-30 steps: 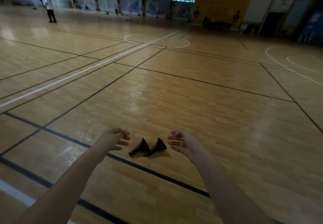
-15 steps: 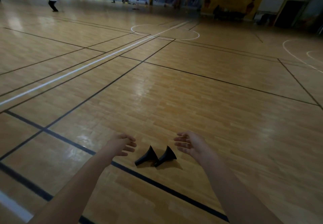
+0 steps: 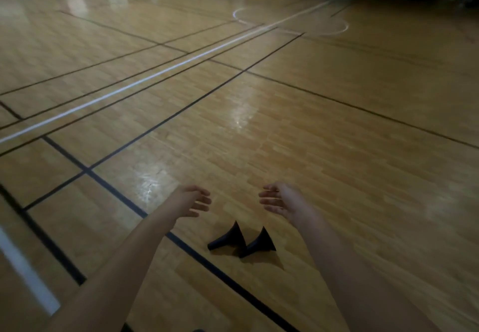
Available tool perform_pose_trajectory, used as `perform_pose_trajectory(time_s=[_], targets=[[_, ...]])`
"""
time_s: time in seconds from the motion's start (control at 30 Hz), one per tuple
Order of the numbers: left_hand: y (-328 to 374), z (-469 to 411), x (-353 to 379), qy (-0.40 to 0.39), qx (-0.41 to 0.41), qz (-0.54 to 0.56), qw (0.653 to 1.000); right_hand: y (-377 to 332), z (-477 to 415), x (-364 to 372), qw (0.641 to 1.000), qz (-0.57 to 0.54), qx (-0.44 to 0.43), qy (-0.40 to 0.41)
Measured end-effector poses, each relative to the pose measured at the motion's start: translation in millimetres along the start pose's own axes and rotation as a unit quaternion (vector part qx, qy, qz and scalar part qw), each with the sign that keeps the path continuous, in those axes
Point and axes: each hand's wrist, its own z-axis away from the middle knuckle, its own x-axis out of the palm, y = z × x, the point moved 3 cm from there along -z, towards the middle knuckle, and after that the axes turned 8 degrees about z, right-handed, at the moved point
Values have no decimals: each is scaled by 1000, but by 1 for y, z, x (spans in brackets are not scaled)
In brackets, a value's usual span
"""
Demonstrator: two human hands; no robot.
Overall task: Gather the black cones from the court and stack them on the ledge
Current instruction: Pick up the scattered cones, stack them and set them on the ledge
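1 head-worn wide-angle view, facing forward and down over the court floor (image 3: 337, 163), 2 black cones (image 3: 233, 238) close below at lower middle, left hand (image 3: 190, 201) and right hand (image 3: 283, 202) just beyond the cones, far court lines (image 3: 166, 71) stretching behind them

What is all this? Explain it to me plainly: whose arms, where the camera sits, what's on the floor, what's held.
No machine here: a person wears one wide-angle camera on the head, looking forward and down at their own bare arms. The left hand and right hand reach out, fingers relaxed, holding nothing. Nearer the camera, on the wooden court floor, two small black cones lie on their sides: the left cone and right cone, beside a black court line. Neither hand touches them.
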Motion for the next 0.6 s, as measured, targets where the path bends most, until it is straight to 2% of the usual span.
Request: perform_pose_trajectory(time_s=[0.17,0.6], targets=[[2,-70,-6,25,-34,-32,999,-13,-81,14,998,49,47,-12],[-11,-267,-33,-3,-134,-116,984,-22,-262,56,989,102,110,16]])
